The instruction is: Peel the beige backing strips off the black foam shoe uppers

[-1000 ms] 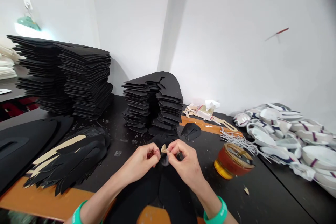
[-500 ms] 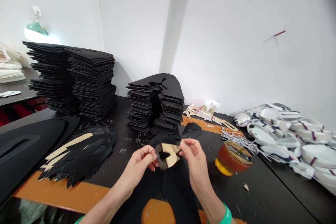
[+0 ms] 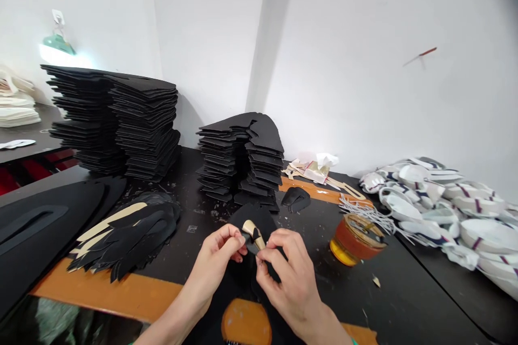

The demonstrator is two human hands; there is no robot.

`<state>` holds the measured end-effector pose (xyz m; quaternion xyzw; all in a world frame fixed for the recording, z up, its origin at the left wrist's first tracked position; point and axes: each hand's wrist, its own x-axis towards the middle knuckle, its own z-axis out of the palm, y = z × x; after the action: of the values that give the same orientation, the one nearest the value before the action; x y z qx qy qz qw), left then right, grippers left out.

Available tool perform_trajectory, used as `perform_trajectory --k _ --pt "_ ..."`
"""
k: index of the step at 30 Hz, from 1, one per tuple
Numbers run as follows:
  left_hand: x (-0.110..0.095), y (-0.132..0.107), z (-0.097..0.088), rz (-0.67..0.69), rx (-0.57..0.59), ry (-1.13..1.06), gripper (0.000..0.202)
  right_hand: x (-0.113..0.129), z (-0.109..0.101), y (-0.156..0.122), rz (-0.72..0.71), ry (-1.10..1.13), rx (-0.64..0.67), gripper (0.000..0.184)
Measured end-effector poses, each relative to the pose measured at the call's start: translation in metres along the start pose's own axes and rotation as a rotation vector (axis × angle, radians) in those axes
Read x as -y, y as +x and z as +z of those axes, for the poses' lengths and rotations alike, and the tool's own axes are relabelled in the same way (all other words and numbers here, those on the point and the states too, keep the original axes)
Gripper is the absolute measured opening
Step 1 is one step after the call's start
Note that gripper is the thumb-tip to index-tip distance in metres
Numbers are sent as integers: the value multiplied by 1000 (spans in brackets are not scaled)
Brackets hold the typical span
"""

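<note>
**Pinching a small tan-and-black foam piece (image 3: 253, 236) above a black foam sheet (image 3: 253, 218)**

The left hand (image 3: 216, 256) is nearly closed, thumb and fingers gripping the piece from one side. The right hand (image 3: 289, 285) is curled, its fingertips (image 3: 263, 253) against the piece's lower end. The piece sits between them, just above the sheet, at the front of a black-topped workbench with an orange wooden edge (image 3: 105, 294).

Two tall heaps of black die-cut foam stand beyond: a left heap (image 3: 117, 124) and a central heap (image 3: 238, 161), each with two leaning columns. Their layers are too many to count. One fanned pile of black, tan-edged foam cut-outs (image 3: 129, 234) lies at the left, and one loose black foam scrap (image 3: 295, 199) lies nearer the centre. To the right are one amber glass jar (image 3: 356, 240), a bunch of white cords (image 3: 364, 210), and one large, uncounted heap of white moulded cups with navy and maroon stripes (image 3: 453, 207). Both the black stock and the white heap remain large, and only the single piece is in hand.
</note>
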<state>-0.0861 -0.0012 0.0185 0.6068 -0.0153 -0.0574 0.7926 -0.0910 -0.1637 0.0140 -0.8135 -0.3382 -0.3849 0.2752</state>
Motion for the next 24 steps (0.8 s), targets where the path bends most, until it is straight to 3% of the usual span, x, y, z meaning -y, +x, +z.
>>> perform_trajectory --k 5,8,12,15,20,24 --pt "-1 -13 -14 37 -4 -136 12 6 -14 4 102 164 -2 21" --pt "-4 -21 -26 142 -52 -82 17 9 -32 6 221 382 116 18" --pt "-7 -19 -31 62 157 125 31 -4 -42 6 433 653 344 14" --pt "1 -4 -28 -37 278 210 22 -25 -30 1 614 801 402 9" --pt "26 28 -29 -32 264 276 20 -56 0 -8 811 934 387 11" --pt "31 45 -30 -68 263 343 26 -68 15 -13 971 913 369 14"
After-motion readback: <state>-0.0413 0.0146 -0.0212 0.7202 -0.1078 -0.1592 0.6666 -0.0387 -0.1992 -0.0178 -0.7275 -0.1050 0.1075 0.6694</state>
